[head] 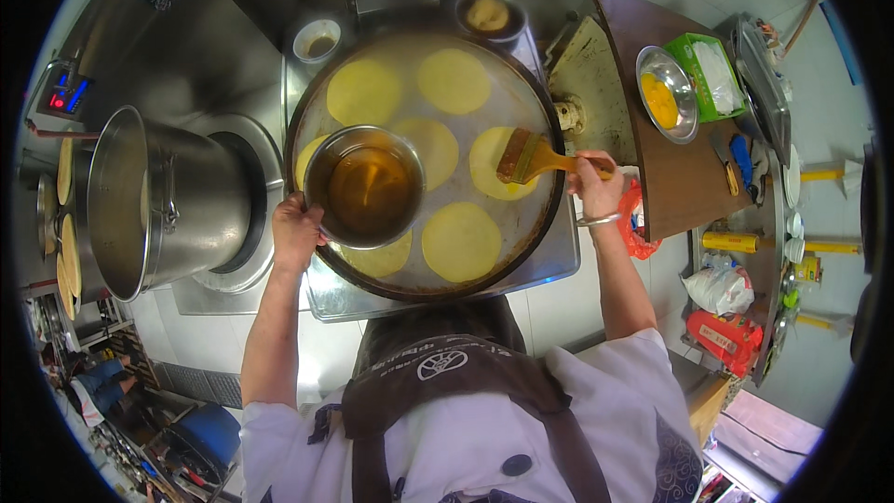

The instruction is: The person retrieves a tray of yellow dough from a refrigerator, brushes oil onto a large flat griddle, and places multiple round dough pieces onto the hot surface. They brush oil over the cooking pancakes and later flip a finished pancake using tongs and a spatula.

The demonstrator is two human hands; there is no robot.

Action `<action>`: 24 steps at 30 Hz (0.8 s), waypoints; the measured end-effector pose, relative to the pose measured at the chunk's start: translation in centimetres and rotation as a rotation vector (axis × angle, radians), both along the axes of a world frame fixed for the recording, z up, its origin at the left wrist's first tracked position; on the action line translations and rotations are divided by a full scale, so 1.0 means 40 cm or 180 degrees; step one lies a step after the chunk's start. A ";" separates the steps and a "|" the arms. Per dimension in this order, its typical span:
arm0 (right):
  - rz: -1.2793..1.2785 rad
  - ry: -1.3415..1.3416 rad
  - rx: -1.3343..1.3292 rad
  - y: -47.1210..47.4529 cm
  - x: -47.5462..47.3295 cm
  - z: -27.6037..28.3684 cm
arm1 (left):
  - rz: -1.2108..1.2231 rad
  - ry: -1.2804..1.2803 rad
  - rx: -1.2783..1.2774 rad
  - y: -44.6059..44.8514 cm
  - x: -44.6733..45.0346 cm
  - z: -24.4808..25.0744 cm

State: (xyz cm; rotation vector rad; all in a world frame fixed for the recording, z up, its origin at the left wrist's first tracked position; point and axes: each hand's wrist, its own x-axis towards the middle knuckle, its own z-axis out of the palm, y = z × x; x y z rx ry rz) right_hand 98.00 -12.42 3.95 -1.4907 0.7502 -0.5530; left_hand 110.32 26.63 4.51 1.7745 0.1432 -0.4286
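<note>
My left hand [297,227] grips the rim of a steel bowl [365,187] of amber liquid, probably oil, held above the left part of a large round griddle [454,278]. In my right hand [597,185] is the handle of a wide basting brush [534,159]. Its bristles lie over the flatbread at the right [489,171]. Several other round yellow flatbreads rest on the griddle, among them one at the front [462,242], one at the back left [364,92] and one at the back right [455,81]. The bowl partly covers some of them.
A tall steel pot [188,202] stands on a burner to the left. Behind the griddle are a small white bowl [317,41] and a bowl of dough [489,16]. On a brown board [688,181] at right sit a bowl of egg yolks [665,94] and a green glove box [705,77].
</note>
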 end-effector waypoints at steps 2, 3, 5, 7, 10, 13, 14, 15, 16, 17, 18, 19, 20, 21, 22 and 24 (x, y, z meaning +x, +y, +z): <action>0.0118 0.0345 0.0000 -0.017 0.009 -0.039 | -0.0003 0.0011 0.0057 -0.011 0.001 0.007; 0.0177 0.0518 0.0000 -0.025 0.013 -0.051 | -0.0002 0.0017 0.0087 -0.016 0.002 0.013; 0.0032 0.0412 0.0027 0.002 0.029 -0.006 | -0.0017 -0.0023 0.0132 -0.017 0.002 0.030; 0.0094 0.0168 0.0071 0.012 0.040 0.012 | -0.0012 -0.0017 0.0156 -0.014 -0.004 0.029; 0.0267 0.0235 0.0206 0.016 0.063 -0.038 | 0.0006 0.0001 0.0203 -0.010 -0.008 0.022; 0.0173 0.0076 0.0294 0.016 0.082 -0.008 | 0.0006 0.0011 0.0345 -0.006 -0.018 0.044; 0.0138 -0.0036 0.0335 0.017 0.083 0.004 | 0.0038 0.0010 0.0367 -0.009 -0.021 0.062; 0.0083 -0.0002 0.0476 0.018 0.086 0.003 | 0.0071 0.0008 0.0389 -0.008 -0.025 0.070; 0.0019 -0.0001 0.0593 0.012 0.099 0.008 | 0.0090 0.0026 0.0358 -0.010 -0.024 0.072; -0.0041 0.0000 0.0712 0.005 0.114 0.012 | 0.0113 0.0042 0.0327 -0.009 -0.026 0.073; -0.0157 -0.0101 0.0802 -0.004 0.131 -0.004 | 0.0139 0.0059 0.0297 -0.007 -0.029 0.074; -0.0173 -0.0155 0.0818 -0.007 0.153 -0.012 | 0.0134 0.0038 0.0274 -0.003 -0.031 0.074; -0.0187 -0.0209 0.0835 -0.005 0.180 -0.018 | 0.0131 0.0018 0.0251 0.003 -0.033 0.073; -0.0200 -0.0261 0.0853 -0.003 0.210 -0.022 | 0.0129 -0.0003 0.0228 0.010 -0.035 0.071; -0.0203 -0.0228 0.0737 -0.001 0.246 -0.028 | 0.0172 0.0005 0.0237 0.016 -0.036 0.065; -0.0159 -0.0195 0.0539 0.002 0.308 -0.041 | 0.0243 0.0005 0.0219 0.017 -0.041 0.075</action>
